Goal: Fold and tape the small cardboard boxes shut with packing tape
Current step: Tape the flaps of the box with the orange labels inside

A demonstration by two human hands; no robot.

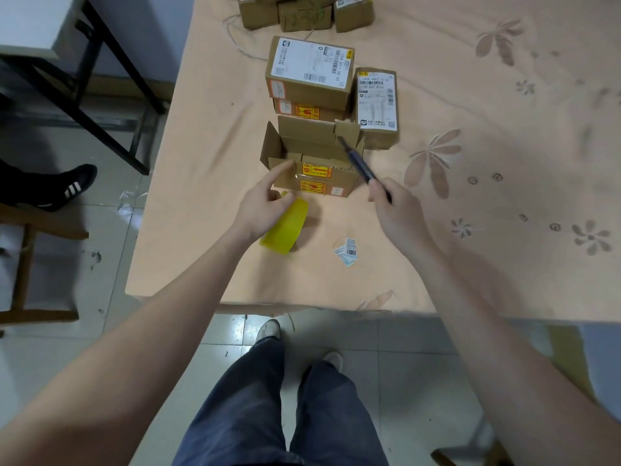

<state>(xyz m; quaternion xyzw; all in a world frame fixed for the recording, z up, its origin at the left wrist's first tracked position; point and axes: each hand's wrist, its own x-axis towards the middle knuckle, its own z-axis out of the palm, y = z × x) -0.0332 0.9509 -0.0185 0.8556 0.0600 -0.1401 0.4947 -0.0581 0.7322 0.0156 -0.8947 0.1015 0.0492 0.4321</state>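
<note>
far boxes (304, 8) cropped, pen (361, 164) perhaps blurred

White shipping labels with barcodes cover the tops of two closed cardboard boxes toward the far edge of the table (208, 136): one on the upper box of the stack (311, 67), one on the box beside it (377, 99). Their print is too small and blurred to read. Yellow-and-red stickers mark the side of the lower stacked box (307, 111) and the near side of the open box (314, 178); their characters cannot be made out either. A torn label scrap (346, 252) with a barcode lies on the cloth nearer the front edge, also illegible.
</note>
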